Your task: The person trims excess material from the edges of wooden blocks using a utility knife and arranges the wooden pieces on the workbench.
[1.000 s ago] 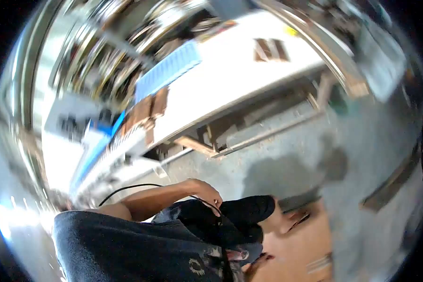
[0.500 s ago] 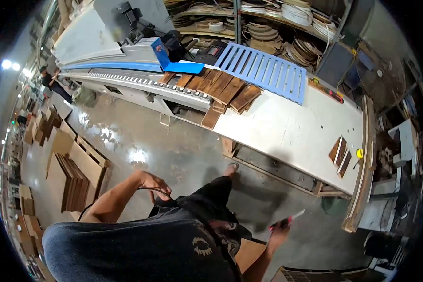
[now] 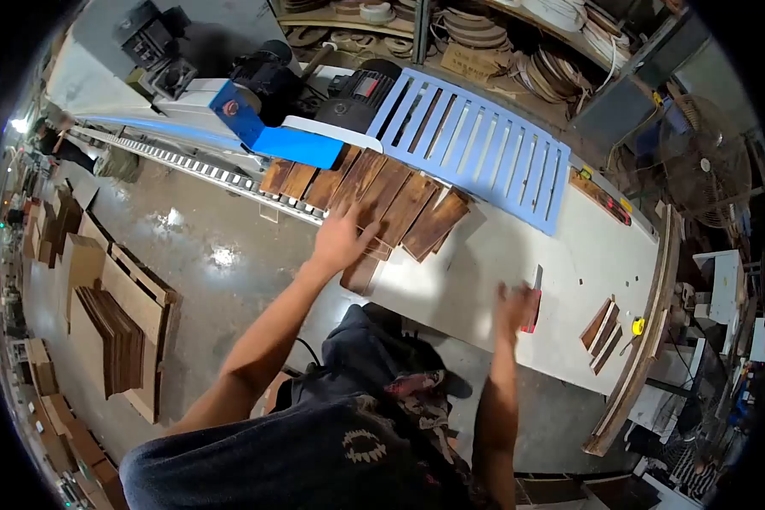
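Several dark-stained wooden boards lie side by side at the machine's outfeed end, partly overlapping. My left hand is over their near edge with the fingers spread, apparently touching the boards. A red-handled knife rests on the white tabletop, its blade pointing away from me. Right beside the handle is my right hand, slightly blurred, its fingers stretched out and apart.
A blue slatted rack runs along the table's back. Narrow wood strips and a yellow tape measure lie at the right. A blue guard and motor stand behind the boards. Stacked panels stand on the floor at left.
I have come closer to the table. My left hand rose from my waist to the boards. The knife, held low in my right hand before, now lies on the tabletop.
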### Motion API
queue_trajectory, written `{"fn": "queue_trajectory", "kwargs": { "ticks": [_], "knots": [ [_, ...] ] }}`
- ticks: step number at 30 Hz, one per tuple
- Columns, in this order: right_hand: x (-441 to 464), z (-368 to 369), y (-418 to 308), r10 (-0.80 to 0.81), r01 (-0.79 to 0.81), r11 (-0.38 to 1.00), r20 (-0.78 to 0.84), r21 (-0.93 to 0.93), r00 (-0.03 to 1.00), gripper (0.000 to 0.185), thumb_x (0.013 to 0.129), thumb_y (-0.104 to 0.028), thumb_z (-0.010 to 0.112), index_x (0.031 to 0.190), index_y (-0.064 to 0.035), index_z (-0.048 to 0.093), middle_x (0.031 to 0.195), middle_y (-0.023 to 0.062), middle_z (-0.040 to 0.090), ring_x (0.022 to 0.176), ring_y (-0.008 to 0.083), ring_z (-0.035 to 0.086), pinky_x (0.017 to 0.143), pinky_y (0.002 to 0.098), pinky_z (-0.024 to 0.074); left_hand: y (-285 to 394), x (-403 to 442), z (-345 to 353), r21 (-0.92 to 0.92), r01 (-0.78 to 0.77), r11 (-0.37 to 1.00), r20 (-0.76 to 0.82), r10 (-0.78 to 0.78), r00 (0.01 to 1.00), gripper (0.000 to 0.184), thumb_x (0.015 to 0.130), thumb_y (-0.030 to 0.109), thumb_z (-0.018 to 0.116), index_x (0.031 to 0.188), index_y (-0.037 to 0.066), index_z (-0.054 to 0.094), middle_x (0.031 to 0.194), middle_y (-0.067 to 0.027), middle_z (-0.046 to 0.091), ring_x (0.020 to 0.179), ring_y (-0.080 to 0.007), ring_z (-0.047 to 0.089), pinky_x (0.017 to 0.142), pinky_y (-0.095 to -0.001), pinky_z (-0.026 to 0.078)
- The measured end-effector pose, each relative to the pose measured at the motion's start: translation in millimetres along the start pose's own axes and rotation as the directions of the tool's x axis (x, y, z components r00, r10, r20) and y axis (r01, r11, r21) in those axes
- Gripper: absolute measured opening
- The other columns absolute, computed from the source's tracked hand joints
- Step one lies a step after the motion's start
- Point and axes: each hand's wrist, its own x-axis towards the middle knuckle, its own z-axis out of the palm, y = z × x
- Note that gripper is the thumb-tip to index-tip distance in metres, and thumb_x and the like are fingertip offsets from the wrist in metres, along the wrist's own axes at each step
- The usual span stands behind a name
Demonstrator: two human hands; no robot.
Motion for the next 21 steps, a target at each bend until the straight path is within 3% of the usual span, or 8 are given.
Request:
{"fn": "queue_trajectory", "kwargs": {
  "ticks": [1, 3, 5, 11, 12, 15, 19, 21],
  "knots": [
    [4, 23, -40, 0.031, -0.042, 0.974, 0.052, 0.223, 0.998, 0.062, 0.086, -0.05, 0.081, 0.12, 0.001, 0.07, 0.119, 0.022, 0.07, 0.115, 0.0429, 0.063, 0.1, 0.0528, 0.0493, 7, 22, 16, 0.106, 0.022, 0.994, -0.033, -0.019, 0.999, 0.066, 0.094, 0.047, 0.071, 0.141, 0.002, 0.058, 0.137, -0.0249, 0.059, 0.126, -0.0455, 0.056, 0.103, -0.0524, 0.048],
    [31, 21, -118, -0.007, -0.241, 0.865, 0.491, 0.44, 0.871, 0.07, 0.089, -0.053, 0.078, 0.126, 0.005, 0.067, 0.12, 0.0288, 0.068, 0.118, 0.0473, 0.061, 0.103, 0.055, 0.0485, 17, 53, 50, 0.316, 0.065, 0.947, -0.109, -0.032, 0.994, 0.073, 0.095, 0.047, 0.071, 0.147, 0.0, 0.053, 0.149, -0.0269, 0.05, 0.136, -0.0458, 0.047, 0.11, -0.0532, 0.042],
    [53, 31, -179, 0.135, -0.397, 0.859, 0.604, 0.324, 0.785, 0.078, 0.088, -0.058, 0.078, 0.132, 0.0041, 0.063, 0.133, 0.032, 0.06, 0.122, 0.049, 0.058, 0.105, 0.0541, 0.0489, 17, 63, 75, 0.401, 0.062, 0.914, -0.102, -0.023, 0.995, 0.074, 0.094, 0.047, 0.069, 0.148, -0.002, 0.052, 0.15, -0.0271, 0.048, 0.139, -0.045, 0.044, 0.112, -0.0541, 0.038],
    [85, 24, -236, 0.303, -0.611, 0.755, 0.702, 0.235, 0.645, 0.091, 0.085, -0.055, 0.084, 0.144, 0.0044, 0.049, 0.142, 0.0309, 0.049, 0.129, 0.0472, 0.054, 0.112, 0.0544, 0.0462, 18, 67, 99, 0.452, 0.158, 0.878, -0.05, -0.152, 0.987, 0.073, 0.098, 0.04, 0.062, 0.156, -0.001, 0.046, 0.163, -0.0245, 0.039, 0.148, -0.0435, 0.037, 0.123, -0.0543, 0.028],
    [82, 29, -238, 0.334, -0.621, 0.737, 0.654, 0.267, 0.679, 0.089, 0.082, -0.043, 0.091, 0.143, 0.0046, 0.045, 0.136, 0.0272, 0.051, 0.129, 0.0432, 0.054, 0.114, 0.0527, 0.0437, 18, 69, 99, 0.456, 0.163, 0.875, -0.042, -0.162, 0.986, 0.073, 0.098, 0.04, 0.061, 0.156, -0.001, 0.045, 0.163, -0.024, 0.039, 0.148, -0.0435, 0.037, 0.123, -0.0542, 0.028],
    [69, 63, -232, 0.196, -0.718, 0.423, 0.718, 0.552, 0.668, 0.093, 0.078, -0.031, 0.095, 0.145, 0.0031, 0.039, 0.137, 0.026, 0.05, 0.129, 0.04, 0.053, 0.114, 0.0497, 0.042, 18, 70, 102, 0.472, 0.185, 0.862, -0.022, -0.198, 0.98, 0.071, 0.099, 0.04, 0.06, 0.156, 0.0, 0.045, 0.163, -0.0223, 0.039, 0.147, -0.0432, 0.038, 0.122, -0.0531, 0.03],
    [70, 63, -218, 0.226, -0.763, 0.293, 0.734, 0.576, 0.641, 0.08, 0.082, -0.015, 0.091, 0.136, -0.0053, 0.034, 0.123, 0.0143, 0.061, 0.115, 0.029, 0.062, 0.102, 0.0408, 0.0474, 25, 68, 96, 0.443, 0.206, 0.872, -0.046, -0.207, 0.977, 0.07, 0.099, 0.037, 0.062, 0.156, -0.001, 0.045, 0.159, -0.0228, 0.042, 0.143, -0.0434, 0.041, 0.115, -0.052, 0.035],
    [70, 48, -187, 0.002, -0.842, 0.077, 0.845, 0.534, 0.535, 0.07, 0.085, -0.012, 0.089, 0.139, -0.0016, 0.046, 0.126, 0.0112, 0.063, 0.113, 0.0254, 0.063, 0.099, 0.0394, 0.05, 24, 70, 91, 0.432, 0.225, 0.873, -0.065, -0.218, 0.974, 0.07, 0.098, 0.034, 0.063, 0.156, -0.001, 0.045, 0.154, -0.0236, 0.045, 0.138, -0.0432, 0.044, 0.11, -0.0514, 0.038]
  ]
}}
